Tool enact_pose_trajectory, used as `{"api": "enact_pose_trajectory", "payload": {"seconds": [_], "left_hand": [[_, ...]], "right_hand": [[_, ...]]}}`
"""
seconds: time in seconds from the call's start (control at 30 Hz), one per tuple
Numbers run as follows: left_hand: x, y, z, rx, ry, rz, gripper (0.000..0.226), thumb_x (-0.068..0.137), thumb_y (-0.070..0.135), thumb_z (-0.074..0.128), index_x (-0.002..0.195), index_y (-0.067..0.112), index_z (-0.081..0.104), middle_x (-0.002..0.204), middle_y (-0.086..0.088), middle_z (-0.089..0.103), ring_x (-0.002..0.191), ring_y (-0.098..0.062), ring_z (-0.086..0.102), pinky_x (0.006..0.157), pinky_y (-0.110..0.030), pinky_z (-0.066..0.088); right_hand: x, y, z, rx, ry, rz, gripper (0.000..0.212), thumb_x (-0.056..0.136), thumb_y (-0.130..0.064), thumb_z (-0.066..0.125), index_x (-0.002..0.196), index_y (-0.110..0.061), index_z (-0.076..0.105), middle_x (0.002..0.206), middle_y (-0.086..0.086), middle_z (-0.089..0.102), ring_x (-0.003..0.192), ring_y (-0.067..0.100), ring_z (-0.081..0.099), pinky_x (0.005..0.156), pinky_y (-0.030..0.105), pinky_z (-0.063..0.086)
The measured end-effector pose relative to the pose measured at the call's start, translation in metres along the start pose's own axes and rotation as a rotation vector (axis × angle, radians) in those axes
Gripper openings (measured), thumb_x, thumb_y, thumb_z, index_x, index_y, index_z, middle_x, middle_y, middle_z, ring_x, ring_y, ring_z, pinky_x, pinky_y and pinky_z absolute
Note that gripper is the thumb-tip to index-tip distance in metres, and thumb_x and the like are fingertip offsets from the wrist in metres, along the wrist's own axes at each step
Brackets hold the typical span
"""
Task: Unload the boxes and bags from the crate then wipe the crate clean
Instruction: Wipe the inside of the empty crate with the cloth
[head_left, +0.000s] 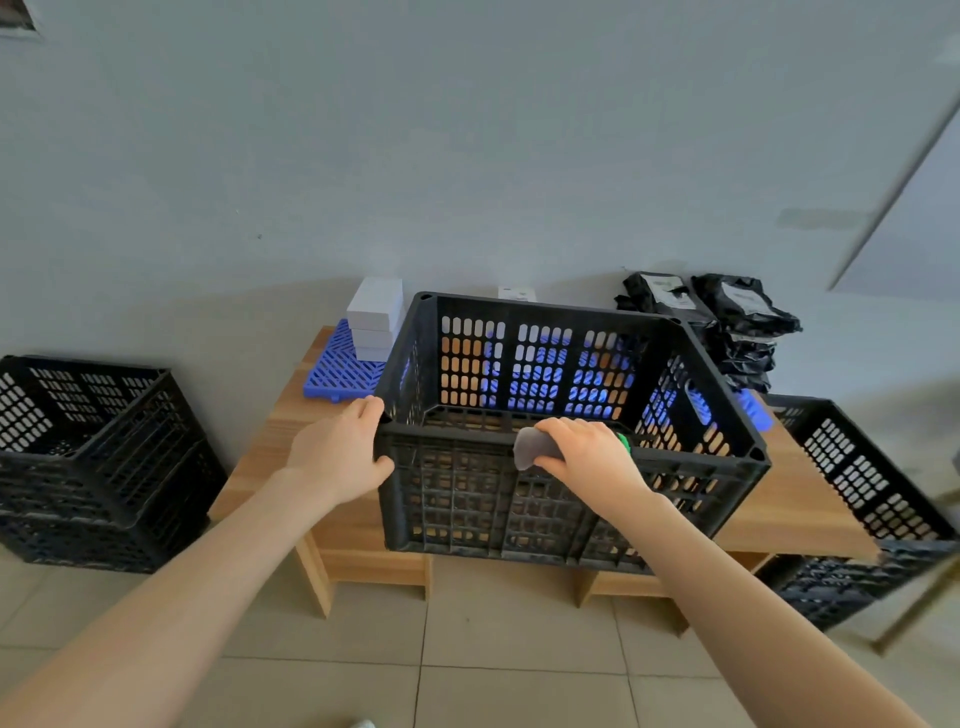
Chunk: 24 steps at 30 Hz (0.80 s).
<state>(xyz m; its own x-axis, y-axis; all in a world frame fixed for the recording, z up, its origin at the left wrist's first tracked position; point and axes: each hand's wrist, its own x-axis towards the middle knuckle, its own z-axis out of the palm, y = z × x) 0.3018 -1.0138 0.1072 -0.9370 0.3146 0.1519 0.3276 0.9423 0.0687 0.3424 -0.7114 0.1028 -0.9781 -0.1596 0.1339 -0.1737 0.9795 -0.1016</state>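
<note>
A black slotted crate (691, 340) stands on a low wooden table (795, 514), with nothing visible inside it. My left hand (340, 452) grips its near left corner, thumb on the outer wall. My right hand (589, 454) holds a grey cloth (532, 448) with a green edge against the crate's near rim. A stack of white boxes (375, 317) stands at the table's back left. Black bags (737, 322) are piled at the back right.
Blue plastic grid mats (337, 371) lie under the boxes and behind the crate. Stacked black crates (98, 457) stand on the tiled floor at the left, more black crates (862, 478) at the right. A grey wall runs close behind the table.
</note>
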Motion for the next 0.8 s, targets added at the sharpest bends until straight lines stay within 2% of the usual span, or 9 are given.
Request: {"api": "enact_pose_trajectory", "payload": {"seconds": [0.07, 0.13, 0.2, 0.3, 0.43, 0.53, 0.63, 0.73, 0.8], "left_hand": [[-0.001, 0.005, 0.002, 0.092, 0.062, 0.014, 0.059, 0.085, 0.048, 0.060, 0.133, 0.020, 0.042, 0.130, -0.001, 0.057, 0.111, -0.019, 0.055, 0.089, -0.034, 0.051], [-0.006, 0.017, 0.005, 0.120, 0.113, 0.094, 0.074, 0.085, 0.051, 0.058, 0.148, 0.022, 0.034, 0.154, -0.004, 0.037, 0.140, -0.028, 0.032, 0.114, -0.044, 0.028], [-0.011, 0.035, 0.012, 0.044, 0.074, 0.253, 0.080, 0.088, 0.053, 0.055, 0.155, 0.026, 0.020, 0.163, 0.002, 0.012, 0.150, -0.023, 0.010, 0.120, -0.044, 0.004], [-0.008, 0.063, 0.026, -0.045, -0.028, 0.383, 0.084, 0.091, 0.054, 0.050, 0.157, 0.028, 0.005, 0.164, 0.009, -0.003, 0.150, -0.012, -0.006, 0.119, -0.044, -0.010], [0.010, 0.074, 0.028, -0.135, 0.004, 0.384, 0.087, 0.089, 0.055, 0.050, 0.157, 0.026, 0.004, 0.164, 0.011, 0.002, 0.149, -0.006, -0.009, 0.119, -0.051, -0.013], [0.028, 0.070, 0.026, -0.104, 0.029, 0.448, 0.088, 0.088, 0.058, 0.046, 0.157, 0.023, 0.006, 0.164, 0.009, 0.005, 0.150, -0.009, -0.007, 0.119, -0.052, -0.012], [0.040, 0.072, 0.028, -0.040, 0.009, 0.479, 0.090, 0.086, 0.066, 0.037, 0.156, 0.023, 0.001, 0.163, 0.009, -0.001, 0.149, -0.010, -0.013, 0.119, -0.052, -0.011], [0.039, 0.076, 0.036, 0.001, 0.005, 0.457, 0.090, 0.084, 0.072, 0.024, 0.152, 0.024, -0.010, 0.163, 0.006, -0.005, 0.149, -0.014, -0.014, 0.121, -0.050, -0.004], [0.036, 0.078, 0.039, 0.025, 0.009, 0.444, 0.089, 0.085, 0.075, 0.024, 0.152, 0.026, -0.009, 0.164, 0.005, -0.004, 0.150, -0.017, -0.010, 0.122, -0.050, 0.001]], "right_hand": [[-0.005, 0.009, -0.003, -0.001, -0.003, 0.022, 0.041, 0.093, -0.042, 0.056, 0.130, -0.025, 0.050, 0.121, -0.006, 0.061, 0.112, 0.016, 0.055, 0.100, 0.034, 0.038], [-0.006, 0.010, -0.003, -0.007, -0.009, 0.030, 0.039, 0.093, -0.041, 0.055, 0.129, -0.025, 0.050, 0.120, -0.006, 0.061, 0.112, 0.017, 0.054, 0.100, 0.035, 0.038], [-0.003, 0.003, -0.002, -0.004, -0.009, 0.037, 0.037, 0.093, -0.041, 0.054, 0.127, -0.026, 0.050, 0.118, -0.005, 0.061, 0.111, 0.018, 0.054, 0.100, 0.036, 0.038], [0.007, -0.014, 0.002, 0.006, 0.003, 0.013, 0.039, 0.092, -0.042, 0.054, 0.127, -0.026, 0.050, 0.116, -0.004, 0.060, 0.110, 0.020, 0.054, 0.098, 0.037, 0.036], [0.020, -0.040, 0.011, 0.004, 0.038, -0.036, 0.041, 0.089, -0.044, 0.057, 0.124, -0.023, 0.052, 0.112, -0.003, 0.062, 0.108, 0.021, 0.056, 0.096, 0.037, 0.037], [0.022, -0.041, 0.013, 0.011, 0.057, -0.044, 0.045, 0.089, -0.042, 0.058, 0.128, -0.021, 0.051, 0.113, -0.002, 0.063, 0.108, 0.022, 0.057, 0.096, 0.036, 0.039], [0.015, -0.031, 0.011, 0.057, 0.041, -0.053, 0.050, 0.089, -0.040, 0.060, 0.134, -0.021, 0.047, 0.117, -0.002, 0.063, 0.110, 0.019, 0.057, 0.101, 0.035, 0.040], [0.009, -0.013, 0.009, 0.055, 0.020, -0.040, 0.048, 0.090, -0.042, 0.059, 0.133, -0.023, 0.048, 0.124, -0.004, 0.061, 0.115, 0.017, 0.054, 0.104, 0.034, 0.037], [0.001, 0.001, 0.007, 0.060, 0.041, -0.037, 0.044, 0.090, -0.040, 0.059, 0.130, -0.024, 0.052, 0.124, -0.005, 0.060, 0.116, 0.017, 0.053, 0.104, 0.034, 0.038]]}}
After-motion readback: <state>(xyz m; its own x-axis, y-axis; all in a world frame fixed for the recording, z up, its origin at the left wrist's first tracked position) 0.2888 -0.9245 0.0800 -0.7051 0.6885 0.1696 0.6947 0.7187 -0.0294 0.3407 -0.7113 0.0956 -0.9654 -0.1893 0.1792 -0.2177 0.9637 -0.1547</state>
